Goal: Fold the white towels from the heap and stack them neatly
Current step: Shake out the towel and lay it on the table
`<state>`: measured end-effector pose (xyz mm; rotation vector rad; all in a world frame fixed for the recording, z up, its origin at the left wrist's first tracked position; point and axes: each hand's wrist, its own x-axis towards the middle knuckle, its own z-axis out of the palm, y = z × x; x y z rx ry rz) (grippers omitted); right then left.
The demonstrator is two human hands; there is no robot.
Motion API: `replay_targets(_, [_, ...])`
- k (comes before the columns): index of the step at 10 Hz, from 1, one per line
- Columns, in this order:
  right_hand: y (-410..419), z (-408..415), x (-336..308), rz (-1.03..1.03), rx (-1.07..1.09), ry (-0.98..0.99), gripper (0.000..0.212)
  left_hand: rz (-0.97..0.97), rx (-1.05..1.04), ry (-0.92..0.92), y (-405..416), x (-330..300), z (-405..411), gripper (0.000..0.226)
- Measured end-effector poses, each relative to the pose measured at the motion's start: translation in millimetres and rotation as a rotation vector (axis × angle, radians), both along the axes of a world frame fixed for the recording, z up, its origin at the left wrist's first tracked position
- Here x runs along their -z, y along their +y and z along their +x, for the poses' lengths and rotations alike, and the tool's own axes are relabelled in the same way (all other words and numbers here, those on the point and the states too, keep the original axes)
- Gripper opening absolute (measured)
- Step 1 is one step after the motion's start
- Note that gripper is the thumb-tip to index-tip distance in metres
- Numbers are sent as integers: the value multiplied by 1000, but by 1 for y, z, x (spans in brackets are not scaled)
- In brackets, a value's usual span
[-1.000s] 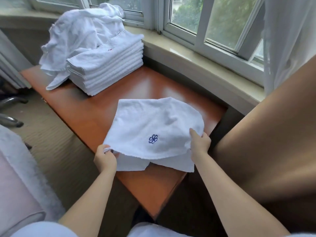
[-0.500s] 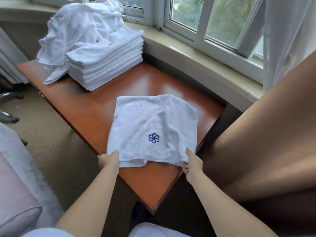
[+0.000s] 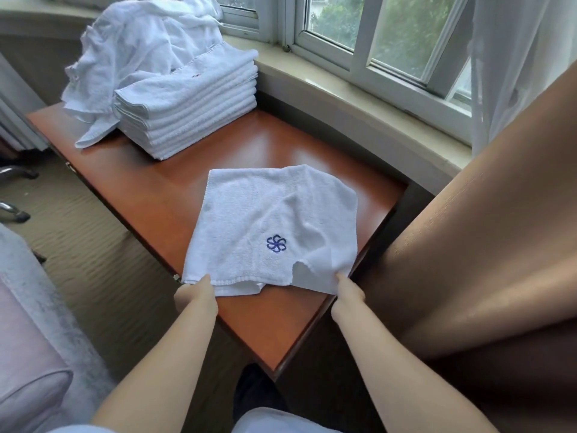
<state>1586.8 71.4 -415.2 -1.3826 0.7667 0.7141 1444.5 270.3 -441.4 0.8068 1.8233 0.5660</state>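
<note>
So the person has a white towel (image 3: 268, 226) folded over on the near part of the wooden table (image 3: 274, 332), blue flower logo (image 3: 276, 244) facing up. Left hand (image 3: 195, 296) pinches the near left corner, right hand (image 3: 348, 293) pinches the near right corner, both curled onto the fabric at the towel's front edge. Further back on the table sits a neat stack of folded towels (image 3: 187, 104), touching the messy heap (image 3: 140, 45) of unfolded ones behind it, right by the window sill (image 3: 359, 98)
</note>
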Motion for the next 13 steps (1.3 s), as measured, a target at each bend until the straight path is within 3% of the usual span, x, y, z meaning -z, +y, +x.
replay_targets(1, [-7, -10, 9, 66, 97, 113, 51, -10, 49, 105, 1, -3, 3, 62])
replay_targets(2, [-6, 1, 6, 51, 146, 18, 21, -14, 44, 99, 7, -5, 2, 54])
replay_targets(3, [0, 9, 0, -27, 165, -34, 21, -4, 42, 111, 8, -7, 3, 52])
replay_targets(4, [10, 8, -3, -43, 96, -12, 18, -22, -15, 48, 11, -10, 3, 51])
replay_targets(5, [15, 2, -9, 5, 49, 30, 18, -32, -136, -133, 18, -14, 1, 39])
replay_targets(7, [10, 0, -17, 37, 90, 118, 23, -171, -90, -273, 10, -20, 5, 41])
replay_targets(8, [3, 0, -19, -18, 130, 51, 15, -72, -108, -259, 6, -17, 2, 39])
replay_targets(9, [-16, 10, -18, -64, 118, -60, 33, -5, -172, -246, 13, -15, -8, 31])
replay_targets(11, [-32, 15, -7, -79, 122, -87, 39, 28, -191, -200, 15, -8, -17, 18])
replay_targets(13, [-33, 21, -18, -181, 430, -15, 39, 107, -213, -252, 11, -15, -27, 21])
